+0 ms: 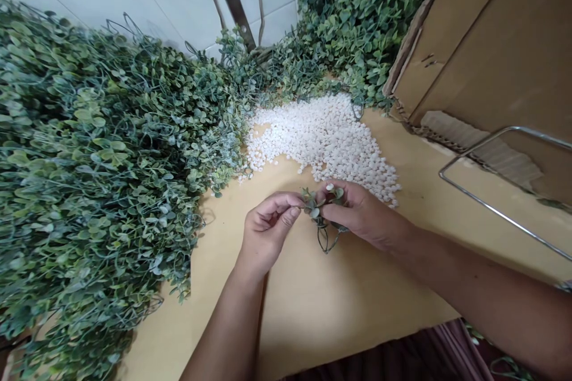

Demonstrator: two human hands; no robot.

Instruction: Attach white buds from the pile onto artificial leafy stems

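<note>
Near the middle of the tabletop, both hands meet at a small green leafy sprig [313,212]. My left hand [270,229] pinches its left end between thumb and forefinger. My right hand [355,211] is closed around the sprig's right part, with a small white piece [329,187] showing by its fingers. A thin dark green stem loop [328,243] hangs below the right fingers. Just beyond the hands lies a spread of small white pieces [322,137].
A large heap of artificial greenery [102,149] covers the left side, and another green pile [357,18] stands at the back. On the right are a cardboard box [500,47] and a bent metal wire frame [491,209]. The tan tabletop [322,303] extends toward my lap.
</note>
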